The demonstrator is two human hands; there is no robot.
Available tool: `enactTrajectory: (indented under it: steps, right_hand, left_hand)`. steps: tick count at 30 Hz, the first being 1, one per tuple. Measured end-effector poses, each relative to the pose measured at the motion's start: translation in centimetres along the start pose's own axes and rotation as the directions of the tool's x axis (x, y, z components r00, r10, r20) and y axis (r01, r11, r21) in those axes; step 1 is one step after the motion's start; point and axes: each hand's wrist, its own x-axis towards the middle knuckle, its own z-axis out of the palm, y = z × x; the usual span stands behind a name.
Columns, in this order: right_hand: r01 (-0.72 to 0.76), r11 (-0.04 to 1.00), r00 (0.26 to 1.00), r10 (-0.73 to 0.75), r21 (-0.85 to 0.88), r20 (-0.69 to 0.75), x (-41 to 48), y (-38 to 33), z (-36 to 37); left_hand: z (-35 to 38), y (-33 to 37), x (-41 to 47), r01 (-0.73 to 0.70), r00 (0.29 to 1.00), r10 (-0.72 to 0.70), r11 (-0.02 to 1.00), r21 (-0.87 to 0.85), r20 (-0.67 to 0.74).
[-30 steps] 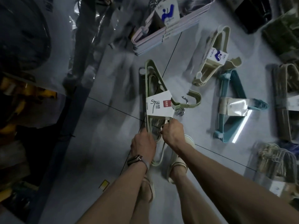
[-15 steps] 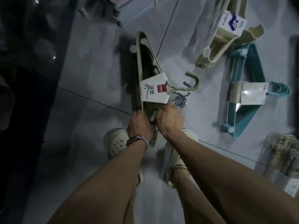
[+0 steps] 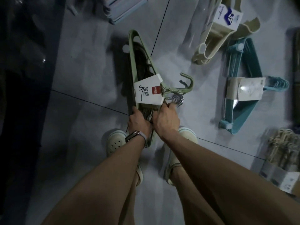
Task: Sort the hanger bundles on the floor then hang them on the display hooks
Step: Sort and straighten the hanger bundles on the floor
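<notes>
A green hanger bundle (image 3: 136,62) with a white paper label (image 3: 148,93) is held above the grey floor, hooks (image 3: 186,86) pointing right. My left hand (image 3: 138,123), a watch on its wrist, grips the bundle's near left edge. My right hand (image 3: 165,121) grips the near right side by the metal hooks (image 3: 177,99). On the floor to the right lie a beige bundle (image 3: 215,34) with a blue-and-white label and a teal bundle (image 3: 241,88) with a shiny label. No display hooks are in view.
A stack of pale hangers (image 3: 125,8) lies at the top. A tan wire bundle (image 3: 285,153) sits at the lower right, a dark bundle (image 3: 297,65) at the right edge. Dark shelving (image 3: 24,78) runs along the left. My feet in pale clogs (image 3: 116,142) stand under the bundle.
The view has tilted further down, so the floor bundles have slid up and right in view. Both hands keep their grip on the green bundle, which is now closer to me.
</notes>
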Motion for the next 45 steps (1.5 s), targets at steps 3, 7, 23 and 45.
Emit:
enactTrajectory:
  steps: [3,7,23,45]
  right_hand:
    - [0.022,0.999,0.996,-0.026,0.048,0.081,-0.4,0.8,-0.5]
    - [0.059,0.988,0.975,-0.089,0.145,0.203,-2.5,1.8,-1.7]
    - [-0.011,0.998,0.951,-0.007,0.056,0.31,-13.2,8.0,-17.0]
    - [-0.105,0.98,0.982,0.13,0.17,-0.14,-31.1,19.1,-24.3]
  left_hand:
    - [-0.1,-0.4,-0.9,-0.002,1.0,0.002,1.0,-0.015,-0.007]
    - [-1.5,-1.0,-3.1,-0.016,0.998,0.015,1.0,0.009,0.06]
    - [-8.9,6.0,-17.6,-0.153,0.961,0.061,0.929,0.336,0.27]
    - [-4.5,14.9,-36.5,-0.742,0.661,0.606,0.444,0.502,0.442]
